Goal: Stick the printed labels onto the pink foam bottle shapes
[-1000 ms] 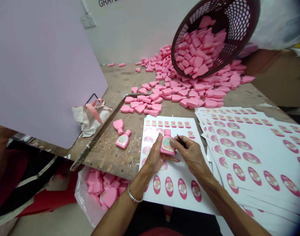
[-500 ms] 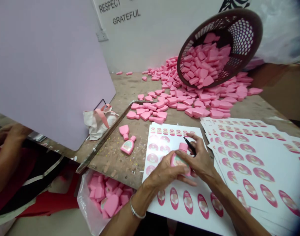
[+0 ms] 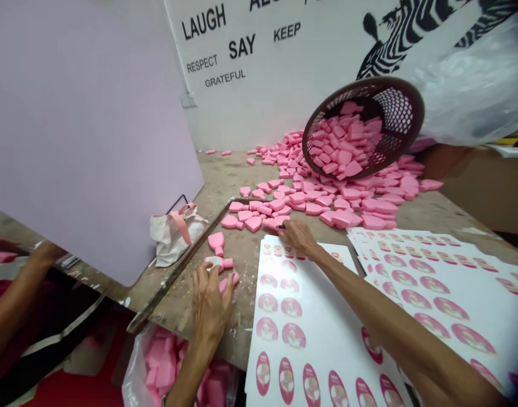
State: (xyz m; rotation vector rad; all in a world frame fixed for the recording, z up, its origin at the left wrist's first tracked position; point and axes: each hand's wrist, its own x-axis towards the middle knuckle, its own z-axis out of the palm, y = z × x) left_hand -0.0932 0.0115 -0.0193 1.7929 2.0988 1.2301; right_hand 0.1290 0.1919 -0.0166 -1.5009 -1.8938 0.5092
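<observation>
My left hand (image 3: pixel 210 302) is down on the table with its fingers curled over a small pink bottle (image 3: pixel 230 281), mostly hidden by the hand. Its fingertips also touch a labelled pink bottle (image 3: pixel 225 263) lying on its side. Just beyond them lies another pink bottle (image 3: pixel 216 242). My right hand (image 3: pixel 299 237) reaches over the top of a sticker sheet (image 3: pixel 318 316), closed around a thin black pen-like tool (image 3: pixel 281 226). The tool's tip is at the near edge of a group of pink bottles (image 3: pixel 254 223); whether the fingers touch one I cannot tell.
A tipped brown basket (image 3: pixel 405 110) spills many pink bottles across the back. More sticker sheets (image 3: pixel 445 305) are stacked at right. A wooden strip (image 3: pixel 178 271), cloth bag (image 3: pixel 176 234) and lilac panel (image 3: pixel 93 124) stand left. Below hangs a plastic bag (image 3: pixel 134 367) of bottles. A co-worker's arm (image 3: pixel 21 299) is far left.
My hands have separated. The left carried the labelled bottle left to the others, and a lying labelled bottle has turned. The right moved forward with the black tool. The camera view has tilted up.
</observation>
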